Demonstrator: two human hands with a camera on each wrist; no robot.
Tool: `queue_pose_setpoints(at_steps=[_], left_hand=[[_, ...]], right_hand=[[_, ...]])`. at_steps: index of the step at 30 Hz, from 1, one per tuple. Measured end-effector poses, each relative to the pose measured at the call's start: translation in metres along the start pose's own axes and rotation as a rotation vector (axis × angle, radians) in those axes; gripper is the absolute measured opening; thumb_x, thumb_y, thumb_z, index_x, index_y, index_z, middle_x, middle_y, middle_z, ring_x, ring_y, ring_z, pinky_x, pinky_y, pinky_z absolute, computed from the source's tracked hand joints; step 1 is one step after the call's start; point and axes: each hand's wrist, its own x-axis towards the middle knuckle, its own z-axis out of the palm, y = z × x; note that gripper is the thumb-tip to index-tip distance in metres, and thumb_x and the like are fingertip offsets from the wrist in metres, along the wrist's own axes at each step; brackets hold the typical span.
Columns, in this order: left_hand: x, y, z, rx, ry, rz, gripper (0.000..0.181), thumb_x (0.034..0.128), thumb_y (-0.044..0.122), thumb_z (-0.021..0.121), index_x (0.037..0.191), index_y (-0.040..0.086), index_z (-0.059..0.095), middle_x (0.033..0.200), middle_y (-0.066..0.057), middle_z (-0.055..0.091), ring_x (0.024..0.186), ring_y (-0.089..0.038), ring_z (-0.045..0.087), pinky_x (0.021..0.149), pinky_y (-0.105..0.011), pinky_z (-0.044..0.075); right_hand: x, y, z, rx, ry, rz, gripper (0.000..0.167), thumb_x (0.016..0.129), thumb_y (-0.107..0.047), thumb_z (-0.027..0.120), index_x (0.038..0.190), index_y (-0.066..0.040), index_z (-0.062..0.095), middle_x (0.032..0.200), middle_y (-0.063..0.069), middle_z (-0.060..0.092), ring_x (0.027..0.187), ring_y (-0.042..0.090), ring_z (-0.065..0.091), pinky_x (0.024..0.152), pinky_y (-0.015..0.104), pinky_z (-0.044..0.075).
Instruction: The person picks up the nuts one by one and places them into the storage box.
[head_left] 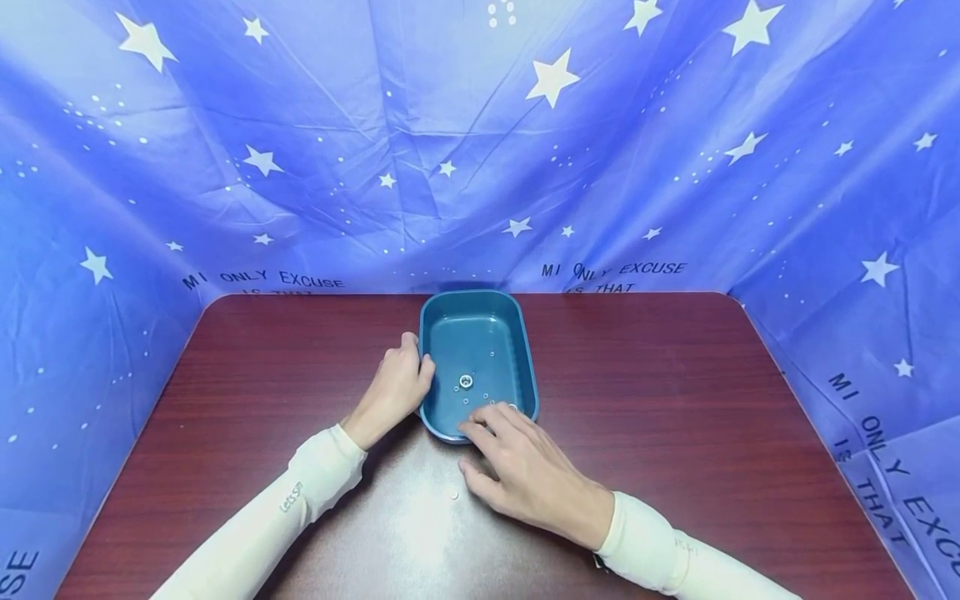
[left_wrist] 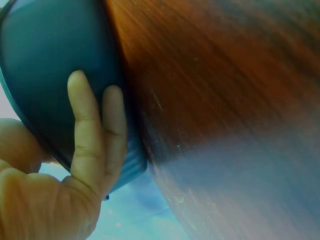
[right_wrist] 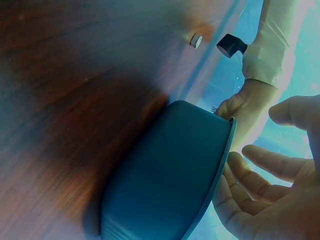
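Note:
A blue-green rectangular tub [head_left: 472, 342] stands at the far middle of the table. Inside lie a silvery ring-shaped piece [head_left: 466, 382] and several tiny pieces, too small to identify. My left hand [head_left: 401, 379] grips the tub's left side; in the left wrist view two fingers [left_wrist: 87, 130] lie along the outer wall, with the thumb at the rim. My right hand [head_left: 536, 467] is at the near rim, its fingers reaching over it and its thumb apart outside. Nothing shows in its grasp. A small silvery cylindrical piece [right_wrist: 196, 40] stands on the table before the tub.
The dark red wooden table [head_left: 660, 400] reaches back to a blue curtain [head_left: 405, 208] with white stars, which also hangs along both sides. A black block-like device [right_wrist: 231, 45] is at the left sleeve in the right wrist view.

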Motion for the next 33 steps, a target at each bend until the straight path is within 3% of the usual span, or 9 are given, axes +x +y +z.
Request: queue_pose_setpoints(at_steps=[15,27,33], left_hand=[[-0.001,0.002,0.000,0.008,0.029,0.019,0.016,0.1066,0.024,0.056,0.107,0.008,0.052,0.072,-0.006,0.062,0.066,-0.025,0.067,0.057,-0.042,0.057],[-0.001,0.003,-0.002,0.001,0.018,0.012,0.018,0.1071,0.025,0.055,0.107,0.008,0.051,0.072,-0.006,0.062,0.067,-0.024,0.068,0.057,-0.041,0.057],[-0.002,0.003,-0.002,0.002,0.009,0.007,0.019,0.1076,0.026,0.054,0.109,0.008,0.051,0.073,-0.007,0.062,0.068,-0.024,0.068,0.058,-0.042,0.057]], right_hand=[[-0.003,-0.004,0.001,-0.023,-0.002,-0.022,0.034,0.095,-0.026,0.079,0.123,-0.008,0.075,0.120,0.002,0.067,0.112,0.020,0.063,0.102,0.038,0.056],[-0.005,-0.010,0.001,-0.012,0.012,-0.054,0.035,0.093,-0.024,0.079,0.123,-0.007,0.075,0.118,0.001,0.066,0.110,0.018,0.062,0.107,0.038,0.054],[-0.007,-0.013,0.001,-0.012,0.010,-0.066,0.035,0.093,-0.025,0.080,0.123,-0.007,0.075,0.118,0.001,0.065,0.109,0.018,0.062,0.103,0.036,0.055]])
